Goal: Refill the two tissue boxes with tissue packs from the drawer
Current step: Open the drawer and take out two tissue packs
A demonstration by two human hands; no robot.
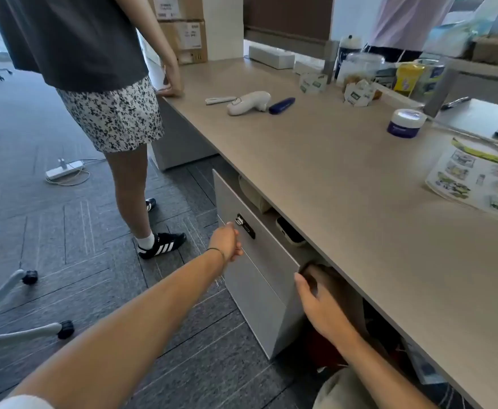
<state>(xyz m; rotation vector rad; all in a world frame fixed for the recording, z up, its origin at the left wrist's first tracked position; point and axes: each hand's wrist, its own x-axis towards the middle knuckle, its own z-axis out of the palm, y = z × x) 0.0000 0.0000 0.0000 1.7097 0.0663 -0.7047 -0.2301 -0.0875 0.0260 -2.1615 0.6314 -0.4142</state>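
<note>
The drawer (256,261) under the desk (345,172) stands pulled out, so the opening step is judged to be in hand. The left hand (227,242) is curled against the drawer front, just below the lock (239,221); whether the fingers are hooked on an edge cannot be told. The right hand (321,305) is laid loosely spread at the near corner of the front, thumb on the face, fingertips hidden behind it.

No tissue packs can be made out — the interior beyond the hands is mostly hidden by the desk edge; only a white device (290,234) and pale shapes show. A long white box (271,56), possibly a tissue box, lies far beyond the hands on the desk.

Next, the drawer is likely to need pulling further out, then a pack must be found and lifted clear.

A person (109,113) stands left of the left hand, near the drawer's path; a chair base (20,329) lies lower left.
</note>
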